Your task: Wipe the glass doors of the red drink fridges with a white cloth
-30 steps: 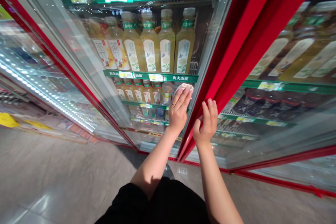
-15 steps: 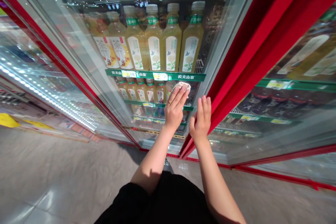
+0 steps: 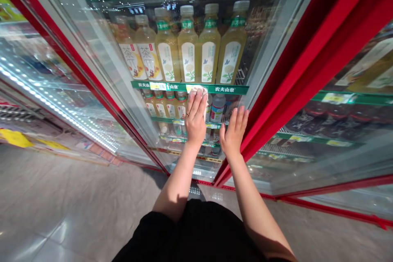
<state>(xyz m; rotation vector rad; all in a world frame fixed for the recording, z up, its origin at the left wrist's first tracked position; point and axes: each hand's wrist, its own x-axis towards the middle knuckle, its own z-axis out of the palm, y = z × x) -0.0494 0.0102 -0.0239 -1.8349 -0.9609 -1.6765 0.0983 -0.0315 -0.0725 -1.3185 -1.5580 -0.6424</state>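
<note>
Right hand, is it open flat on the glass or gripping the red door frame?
Open flat: the right hand lies with fingers spread against the glass door, beside the red frame, not curled around it.

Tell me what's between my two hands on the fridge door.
Only bare glass separates the left hand from the right hand; a white-capped bottle shows behind it, in the head view.

Left hand (image 3: 195, 116) presses white cloth (image 3: 196, 89) on glass door (image 3: 123, 69); right hand (image 3: 233, 131) flat beside
</note>
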